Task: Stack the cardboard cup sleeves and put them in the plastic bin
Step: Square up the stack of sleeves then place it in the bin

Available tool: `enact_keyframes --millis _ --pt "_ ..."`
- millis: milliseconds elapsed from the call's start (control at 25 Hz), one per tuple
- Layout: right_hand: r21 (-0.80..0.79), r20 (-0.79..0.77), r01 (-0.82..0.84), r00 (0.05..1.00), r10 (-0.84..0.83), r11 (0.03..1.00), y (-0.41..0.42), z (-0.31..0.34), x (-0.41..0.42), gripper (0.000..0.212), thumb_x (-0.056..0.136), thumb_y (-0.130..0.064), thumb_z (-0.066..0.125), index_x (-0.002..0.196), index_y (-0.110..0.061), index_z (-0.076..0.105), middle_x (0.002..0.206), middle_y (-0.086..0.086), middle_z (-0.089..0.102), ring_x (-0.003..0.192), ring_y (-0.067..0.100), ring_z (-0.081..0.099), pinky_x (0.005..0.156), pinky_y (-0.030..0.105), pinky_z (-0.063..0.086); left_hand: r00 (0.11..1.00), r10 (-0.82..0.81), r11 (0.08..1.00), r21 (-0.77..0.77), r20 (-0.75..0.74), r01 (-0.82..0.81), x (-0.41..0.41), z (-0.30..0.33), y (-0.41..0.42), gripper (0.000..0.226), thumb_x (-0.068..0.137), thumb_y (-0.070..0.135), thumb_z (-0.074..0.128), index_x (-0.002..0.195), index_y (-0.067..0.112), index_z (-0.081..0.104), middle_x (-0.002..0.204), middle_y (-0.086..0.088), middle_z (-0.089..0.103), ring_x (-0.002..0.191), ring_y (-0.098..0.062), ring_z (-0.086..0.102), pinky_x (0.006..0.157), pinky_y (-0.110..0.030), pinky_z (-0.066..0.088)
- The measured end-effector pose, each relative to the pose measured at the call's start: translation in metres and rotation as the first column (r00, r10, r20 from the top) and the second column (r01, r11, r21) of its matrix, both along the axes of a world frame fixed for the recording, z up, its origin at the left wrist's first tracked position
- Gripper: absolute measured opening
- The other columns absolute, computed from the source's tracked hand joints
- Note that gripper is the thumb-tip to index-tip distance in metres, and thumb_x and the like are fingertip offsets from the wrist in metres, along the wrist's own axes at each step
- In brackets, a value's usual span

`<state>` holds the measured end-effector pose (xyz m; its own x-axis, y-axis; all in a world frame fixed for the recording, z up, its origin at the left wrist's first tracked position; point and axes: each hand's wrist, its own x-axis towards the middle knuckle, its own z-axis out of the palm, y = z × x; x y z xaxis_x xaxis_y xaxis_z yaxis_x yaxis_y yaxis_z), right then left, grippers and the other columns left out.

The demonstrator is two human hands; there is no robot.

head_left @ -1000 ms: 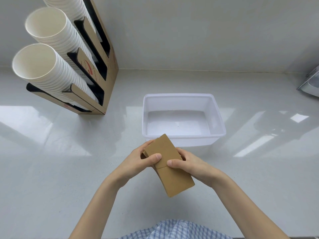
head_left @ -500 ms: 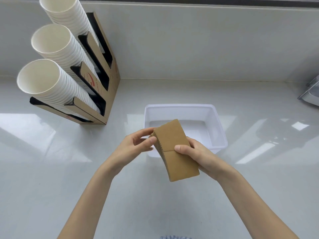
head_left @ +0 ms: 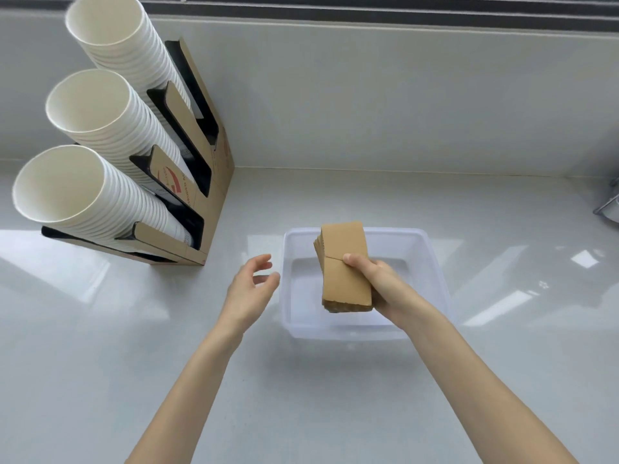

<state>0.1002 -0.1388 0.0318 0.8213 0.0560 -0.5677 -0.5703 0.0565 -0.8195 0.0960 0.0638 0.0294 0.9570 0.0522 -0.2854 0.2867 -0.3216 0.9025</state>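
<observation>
Since the earlier frame our left hand (head_left: 250, 289) had let go and hung open beside the plastic bin (head_left: 435, 262); our right hand (head_left: 378, 284) alone gripped the sleeve stack (head_left: 345, 262) above it; we judged it best to lower it flat, keeping the edges squeezed.

Glossy white counter (head_left: 335, 380), two items resting on it.
A clear plastic bin (head_left: 435, 262) is set at centre; a cardboard cup dispenser (head_left: 214, 182) is stood well apart, at far left.
</observation>
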Motion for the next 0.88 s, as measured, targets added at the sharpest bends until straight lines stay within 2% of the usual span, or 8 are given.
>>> enact_keyframes --millis 160,280,480,520,640,680,800,880 --pt "-0.072 -0.11 -0.044 0.993 0.036 0.996 0.018 -0.025 0.019 0.058 0.076 -0.042 0.061 0.118 -0.004 0.051 0.111 0.012 0.066 0.095 0.024 0.065 0.069 0.029 0.051 0.997 -0.033 0.999 -0.026 -0.076 0.032 0.0 -0.014 -0.005 0.039 0.09 0.022 0.045 0.128 0.022 0.044 0.127 0.002 0.051 0.111 -0.018 0.053 0.099 -0.043 0.045" --pt "-0.102 -0.168 -0.114 0.981 0.096 0.988 0.033 -0.038 0.024 0.054 0.077 -0.042 0.06 0.115 -0.005 0.052 0.108 0.012 0.067 0.091 0.023 0.065 0.064 0.026 0.05 0.994 -0.051 0.996 -0.075 -0.099 0.043 0.0 -0.018 -0.008 0.036 0.092 0.022 0.041 0.127 0.024 0.046 0.129 0.003 0.053 0.107 -0.017 0.056 0.09 -0.037 0.05" --pt "-0.091 -0.205 -0.191 0.964 0.169 0.977 0.044 -0.044 0.028 0.02 0.084 -0.037 0.052 0.086 -0.018 0.057 0.087 0.001 0.064 0.079 0.013 0.06 0.063 0.022 0.046 0.995 -0.037 0.997 -0.078 -0.097 0.029 0.003 -0.021 -0.006 0.036 0.092 0.022 0.041 0.128 0.023 0.046 0.129 0.002 0.052 0.105 -0.018 0.057 0.087 -0.036 0.05" --pt "-0.093 -0.207 -0.193 0.963 0.171 0.977 0.046 -0.044 0.028 0.023 0.082 -0.039 0.052 0.088 -0.017 0.057 0.091 0.003 0.064 0.082 0.014 0.06 0.064 0.023 0.046 0.994 -0.04 0.996 -0.081 -0.097 0.032 0.003 -0.021 -0.006 0.036 0.092 0.022 0.041 0.128 0.023 0.046 0.128 0.002 0.052 0.104 -0.017 0.057 0.085 -0.033 0.05" --pt "-0.205 -0.234 -0.226 0.956 0.177 0.952 0.05 -0.045 0.028 0.068 0.059 -0.057 0.055 0.111 -0.014 0.053 0.122 0.008 0.053 0.102 0.021 0.058 0.085 0.032 0.05 0.994 -0.044 0.996 -0.085 -0.099 0.036 0.003 -0.021 -0.007 0.037 0.092 0.023 0.041 0.129 0.022 0.045 0.128 0.002 0.052 0.103 -0.017 0.057 0.078 -0.029 0.052" --pt "-0.236 -0.238 -0.232 0.955 0.175 0.944 0.049 -0.045 0.028 0.075 0.057 -0.059 0.056 0.116 -0.014 0.051 0.127 0.006 0.048 0.107 0.022 0.055 0.09 0.034 0.048 0.994 -0.042 0.996 -0.084 -0.101 0.034 0.003 -0.021 -0.006 0.037 0.092 0.024 0.041 0.129 0.022 0.044 0.13 0.001 0.052 0.105 -0.018 0.057 0.079 -0.031 0.053" --pt "-0.275 -0.231 -0.239 0.957 0.177 0.931 0.041 -0.035 0.028 0.074 0.072 -0.059 0.055 0.129 -0.014 0.041 0.137 0.003 0.04 0.12 0.023 0.045 0.09 0.033 0.037 0.993 -0.04 0.995 -0.093 -0.11 0.03 0.003 -0.02 -0.005 0.038 0.092 0.024 0.041 0.13 0.022 0.044 0.132 0.0 0.051 0.109 -0.02 0.056 0.082 -0.035 0.053" --pt "-0.261 -0.243 -0.235 0.955 0.172 0.936 0.036 -0.032 0.029 0.075 0.077 -0.059 0.05 0.136 -0.015 0.034 0.141 0.003 0.04 0.127 0.025 0.04 0.094 0.038 0.038 0.993 -0.043 0.995 -0.09 -0.113 0.032 0.003 -0.02 -0.005 0.038 0.092 0.024 0.041 0.13 0.022 0.044 0.133 0.0 0.05 0.112 -0.021 0.055 0.083 -0.035 0.052"
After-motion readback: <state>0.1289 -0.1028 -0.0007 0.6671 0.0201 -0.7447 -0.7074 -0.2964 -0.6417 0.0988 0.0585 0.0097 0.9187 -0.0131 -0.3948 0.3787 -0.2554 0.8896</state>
